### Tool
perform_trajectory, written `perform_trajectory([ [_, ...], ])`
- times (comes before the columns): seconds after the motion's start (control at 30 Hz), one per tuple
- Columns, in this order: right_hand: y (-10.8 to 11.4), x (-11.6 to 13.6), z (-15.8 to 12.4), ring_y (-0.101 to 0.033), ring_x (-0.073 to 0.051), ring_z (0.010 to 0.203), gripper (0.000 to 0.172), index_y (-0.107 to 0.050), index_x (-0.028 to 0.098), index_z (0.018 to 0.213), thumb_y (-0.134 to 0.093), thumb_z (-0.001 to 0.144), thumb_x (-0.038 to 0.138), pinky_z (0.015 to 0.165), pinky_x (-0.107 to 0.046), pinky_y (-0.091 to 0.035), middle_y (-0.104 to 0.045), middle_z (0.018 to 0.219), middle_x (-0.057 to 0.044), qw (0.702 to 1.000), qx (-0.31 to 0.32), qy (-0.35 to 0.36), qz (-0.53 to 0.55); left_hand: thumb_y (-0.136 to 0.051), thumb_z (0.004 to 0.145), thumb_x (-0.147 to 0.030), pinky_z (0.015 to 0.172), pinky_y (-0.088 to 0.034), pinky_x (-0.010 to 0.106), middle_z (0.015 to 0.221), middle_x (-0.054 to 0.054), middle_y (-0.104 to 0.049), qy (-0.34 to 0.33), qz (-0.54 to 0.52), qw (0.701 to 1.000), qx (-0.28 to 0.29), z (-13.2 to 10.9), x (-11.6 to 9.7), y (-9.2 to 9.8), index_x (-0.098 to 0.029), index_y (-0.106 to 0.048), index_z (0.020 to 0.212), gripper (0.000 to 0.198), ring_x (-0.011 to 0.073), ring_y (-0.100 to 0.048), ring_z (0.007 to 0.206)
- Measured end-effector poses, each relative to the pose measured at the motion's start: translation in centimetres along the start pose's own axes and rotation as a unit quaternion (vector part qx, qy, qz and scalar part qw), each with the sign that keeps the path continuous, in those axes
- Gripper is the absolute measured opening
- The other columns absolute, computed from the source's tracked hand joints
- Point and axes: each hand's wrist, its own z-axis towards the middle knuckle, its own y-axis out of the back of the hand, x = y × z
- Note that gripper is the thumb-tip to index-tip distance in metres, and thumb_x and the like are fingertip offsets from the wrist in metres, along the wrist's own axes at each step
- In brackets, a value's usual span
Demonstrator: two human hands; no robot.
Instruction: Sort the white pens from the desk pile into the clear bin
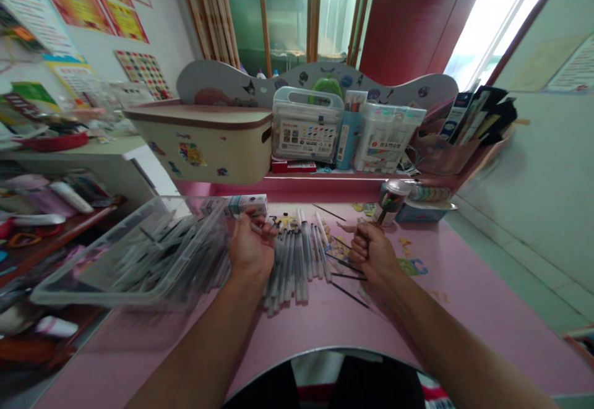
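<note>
My left hand (253,245) is closed, palm up, around a pale pen barrel (255,228) that shows only in part between its fingers. My right hand (377,251) is curled into a fist over the right side of the desk; whatever lies inside it is hidden. Between the hands lies a spread of clear pen barrels (290,266), roughly side by side. Several thin dark refills (349,294) are scattered just left of my right hand. Left of my left hand, a clear plastic bin (111,301) stands tilted, full of more pens (153,251).
A white box (248,203) lies behind my left hand. At the back right stand a jar (393,200) and a blue box (422,212). The shelf above carries a lidded cream bin (208,149), a clear case (307,125), a marker box (390,137) and a pink holder (445,152).
</note>
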Motion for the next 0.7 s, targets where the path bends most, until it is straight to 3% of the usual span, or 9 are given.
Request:
perform_trajectory([
  [0.1, -0.5, -0.2, -0.4, -0.019, -0.004, 0.032, 0.027, -0.048, 0.021, 0.069, -0.071, 0.071, 0.035, 0.03, -0.016, -0.016, -0.031, 0.042, 0.013, 0.998, 0.0, 0.055, -0.023, -0.074, 0.077, -0.025, 0.042, -0.032, 0.014, 0.068, -0.003, -0.056, 0.061, 0.037, 0.995, 0.066, -1.5, 0.7, -0.4, -0.017, -0.062, 0.091, 0.02, 0.0047, -0.046, 0.049],
  [0.2, -1.0, -1.0, -1.1, -0.021, -0.004, 0.034, 0.027, -0.053, 0.021, 0.07, -0.073, 0.072, 0.039, 0.032, -0.016, -0.016, -0.033, 0.043, 0.012, 0.992, 0.026, 0.093, -0.086, -0.084, 0.064, -0.018, 0.046, -0.038, 0.013, 0.086, 0.002, -0.062, 0.153, 0.107, 0.967, 0.171, -3.6, 2.1, -0.7, -0.015, -0.064, 0.1, 0.041, 0.0052, -0.053, 0.06],
  [0.27, -1.3, -1.5, -1.9, -0.03, -0.005, 0.039, 0.024, -0.057, 0.02, 0.07, -0.073, 0.073, 0.038, 0.035, -0.017, -0.022, -0.04, 0.048, 0.009, 0.981, 0.068, 0.094, -0.154, -0.085, 0.065, -0.022, 0.048, -0.04, 0.013, 0.092, 0.004, -0.062, 0.184, 0.125, 0.954, 0.201, -4.5, 3.1, -0.7, -0.014, -0.065, 0.099, 0.04, 0.0061, -0.054, 0.064],
  [0.33, -1.5, -2.0, -2.6, -0.044, -0.009, 0.05, 0.019, -0.061, 0.019, 0.071, -0.072, 0.073, 0.034, 0.042, -0.02, -0.033, -0.053, 0.061, 0.003, 0.964, 0.133, 0.083, -0.214, -0.079, 0.074, -0.028, 0.048, -0.041, 0.013, 0.087, 0.003, -0.061, 0.17, 0.124, 0.96, 0.185, -5.0, 3.7, -0.7, -0.013, -0.066, 0.09, 0.026, 0.0065, -0.053, 0.064],
  [0.43, -1.6, -2.2, -3.2, -0.042, -0.01, 0.051, 0.012, -0.062, 0.021, 0.082, -0.066, 0.072, 0.026, 0.046, -0.022, -0.036, -0.05, 0.065, 0.004, 0.955, 0.189, 0.046, -0.222, -0.062, 0.089, -0.031, 0.051, -0.046, 0.015, 0.071, 0.001, -0.056, 0.145, 0.114, 0.972, 0.148, -4.8, 3.7, -0.8, -0.014, -0.061, 0.077, 0.021, 0.008, -0.053, 0.06],
  [0.57, -1.5, -1.7, -2.9, -0.042, -0.012, 0.056, 0.022, -0.054, 0.024, 0.088, -0.055, 0.067, 0.017, 0.049, -0.023, -0.035, -0.048, 0.07, 0.004, 0.947, 0.141, 0.121, -0.263, -0.049, 0.096, -0.024, 0.053, -0.051, 0.018, 0.057, -0.004, -0.047, 0.223, 0.084, 0.963, 0.128, -4.5, 3.0, -0.9, -0.015, -0.057, 0.076, 0.024, 0.0078, -0.049, 0.051],
  [0.7, -1.4, -1.1, -2.9, -0.051, -0.015, 0.069, 0.015, -0.05, 0.023, 0.088, -0.047, 0.076, 0.013, 0.063, -0.028, -0.042, -0.054, 0.078, 0.001, 0.873, 0.115, 0.249, -0.402, -0.051, 0.094, -0.015, 0.051, -0.054, 0.02, 0.063, -0.001, -0.055, 0.325, 0.062, 0.942, 0.064, -4.9, 3.5, -0.6, -0.012, -0.058, 0.078, 0.018, 0.008, -0.055, 0.051],
])
